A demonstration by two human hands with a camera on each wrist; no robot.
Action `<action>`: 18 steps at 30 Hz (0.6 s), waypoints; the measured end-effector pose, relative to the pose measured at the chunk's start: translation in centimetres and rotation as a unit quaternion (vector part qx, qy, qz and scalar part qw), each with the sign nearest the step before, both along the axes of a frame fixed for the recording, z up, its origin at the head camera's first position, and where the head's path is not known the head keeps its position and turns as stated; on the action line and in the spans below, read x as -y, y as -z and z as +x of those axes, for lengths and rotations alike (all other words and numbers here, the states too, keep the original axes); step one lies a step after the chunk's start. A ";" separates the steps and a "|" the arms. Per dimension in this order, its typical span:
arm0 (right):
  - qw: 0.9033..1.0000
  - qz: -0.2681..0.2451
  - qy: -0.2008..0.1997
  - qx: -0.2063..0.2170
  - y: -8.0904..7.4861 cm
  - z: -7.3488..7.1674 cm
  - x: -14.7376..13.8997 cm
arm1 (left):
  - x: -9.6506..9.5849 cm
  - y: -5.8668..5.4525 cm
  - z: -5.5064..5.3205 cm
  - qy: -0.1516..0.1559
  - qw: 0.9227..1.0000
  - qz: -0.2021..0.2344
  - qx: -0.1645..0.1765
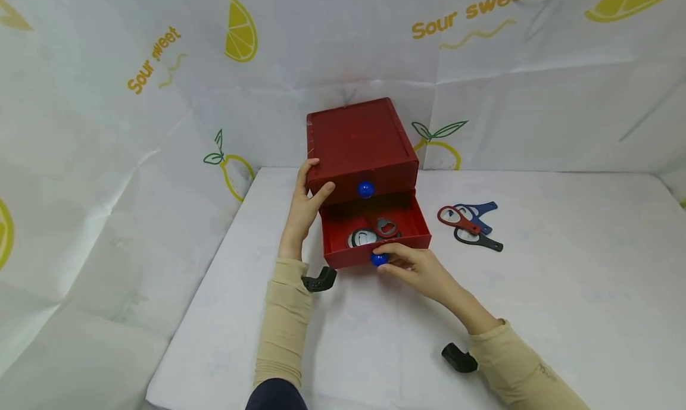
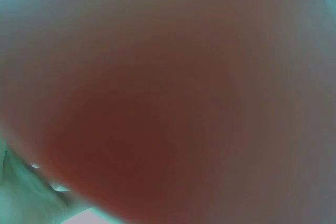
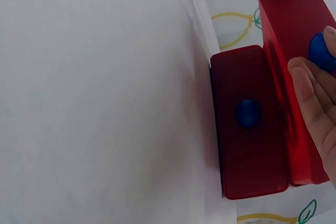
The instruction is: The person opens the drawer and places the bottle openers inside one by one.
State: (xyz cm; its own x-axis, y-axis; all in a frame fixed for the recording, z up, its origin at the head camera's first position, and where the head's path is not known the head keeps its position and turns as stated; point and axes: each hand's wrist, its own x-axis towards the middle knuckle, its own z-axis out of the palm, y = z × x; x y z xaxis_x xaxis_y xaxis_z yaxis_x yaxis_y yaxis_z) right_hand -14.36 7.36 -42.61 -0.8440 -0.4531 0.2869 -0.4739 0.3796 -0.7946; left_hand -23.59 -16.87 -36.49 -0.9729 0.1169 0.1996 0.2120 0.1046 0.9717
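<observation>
A red drawer cabinet (image 1: 356, 136) stands with its lower drawer (image 1: 354, 256) pulled out. My left hand (image 1: 305, 210) grips the cabinet's front left corner, thumb on the front and fingers along the side. Thumb and fingers of my right hand (image 1: 420, 270) pinch the lower drawer's blue knob (image 1: 379, 259), also seen in the right wrist view as a blue knob (image 3: 320, 51). Inside the drawer lie a dark-rimmed ring-headed piece (image 1: 351, 240) and a grey one (image 1: 393, 227), resembling bottle openers. Red blur fills most of the left wrist view.
Right of the cabinet, several flat ring-headed pieces overlap on the white table: a red one (image 1: 470, 224), blue ones (image 1: 486, 207) and a black one (image 1: 489, 242). The upper drawer has its own blue knob (image 1: 365, 189). A lemon-printed sheet (image 1: 332, 53) hangs behind.
</observation>
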 end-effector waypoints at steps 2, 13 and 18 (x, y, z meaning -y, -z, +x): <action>1.000 0.005 0.006 -0.005 -0.1 0.0 0.2 | 0.0 0.1 0.0 -0.002 1.000 0.001 0.002; 0.997 0.009 0.071 -0.007 0.2 -2.8 2.0 | -0.1 0.6 0.1 0.007 1.000 0.001 0.001; 0.997 0.005 0.078 0.012 -0.2 -4.8 2.4 | 0.0 0.3 -0.1 0.007 1.000 0.010 -0.010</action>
State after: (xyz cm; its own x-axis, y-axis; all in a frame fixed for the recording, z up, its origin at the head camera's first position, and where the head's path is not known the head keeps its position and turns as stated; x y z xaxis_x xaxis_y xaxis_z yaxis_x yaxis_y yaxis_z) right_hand -19.13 4.93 -42.38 -0.9112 -0.3182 0.2615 -0.3888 0.4551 -0.8010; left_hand -23.69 -16.87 -36.77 -0.9668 0.1264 0.2220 0.2331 0.0818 0.9690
